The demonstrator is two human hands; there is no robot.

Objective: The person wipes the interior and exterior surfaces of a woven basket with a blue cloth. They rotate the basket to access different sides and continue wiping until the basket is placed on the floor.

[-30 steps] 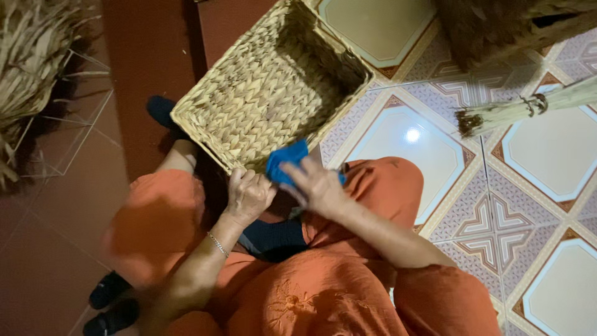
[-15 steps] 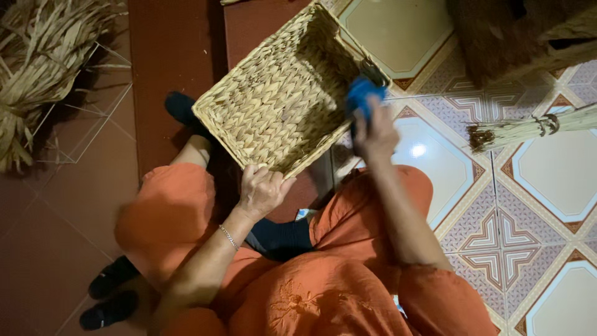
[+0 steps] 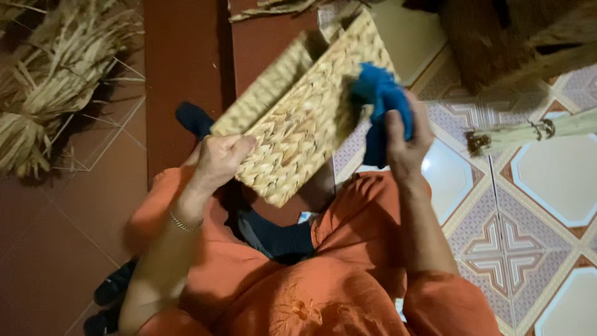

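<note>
A rectangular woven straw basket (image 3: 305,118) is tilted up on its side above my lap. My left hand (image 3: 219,163) grips its near lower corner. My right hand (image 3: 405,142) holds a bunched blue cloth (image 3: 382,102) pressed against the basket's right side. Orange clothing covers my knees below the basket.
A pile of dry straw (image 3: 56,81) lies on the red floor at the left. A bound bundle of stalks (image 3: 535,134) rests on the patterned tiles at the right. Another woven piece (image 3: 497,37) fills the top right corner. Dark footwear (image 3: 112,292) sits by my left side.
The basket has tipped from lying open-side up to standing on its side. My right hand with the blue cloth moved from the near edge up along the basket's right side.
</note>
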